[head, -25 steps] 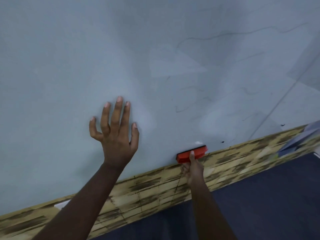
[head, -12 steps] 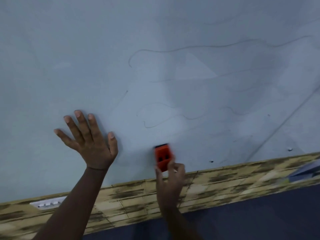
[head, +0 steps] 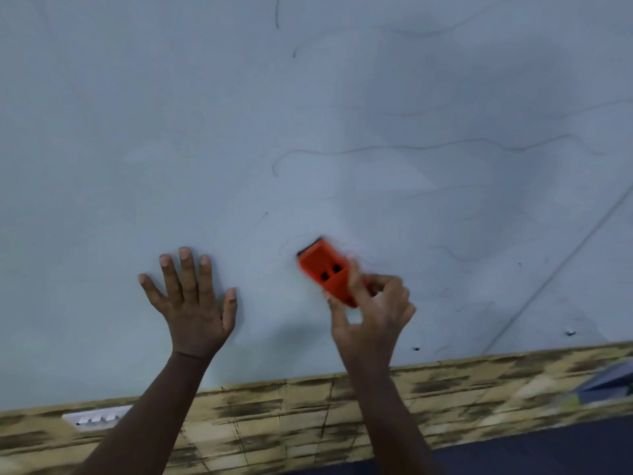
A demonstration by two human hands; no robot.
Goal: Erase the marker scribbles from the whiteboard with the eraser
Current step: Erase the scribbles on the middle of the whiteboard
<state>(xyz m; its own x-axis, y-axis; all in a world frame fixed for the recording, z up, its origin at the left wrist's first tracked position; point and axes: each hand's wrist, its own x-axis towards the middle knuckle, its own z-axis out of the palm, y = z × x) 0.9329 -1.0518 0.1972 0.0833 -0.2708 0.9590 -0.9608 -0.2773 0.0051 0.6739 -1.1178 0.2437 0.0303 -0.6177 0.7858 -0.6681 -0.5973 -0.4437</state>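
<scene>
Right hand [head: 371, 313] grips the orange eraser [head: 327, 270] near the whiteboard [head: 137, 132] bottom edge; left hand [head: 191, 303] rests flat, fingers spread. Keep the eraser flat w/ firm pressure; sweep up over the wavy scribbles [head: 428, 147].

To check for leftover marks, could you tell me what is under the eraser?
The eraser, gripped by the right hand, lies against the whiteboard. Any scribble beneath it is covered.

- whiteboard [head: 171, 114] is pale, with thin wavy marker scribbles [head: 428, 147] across it
- left hand [head: 191, 303] flat on it
- orange eraser [head: 325, 269] against it
</scene>
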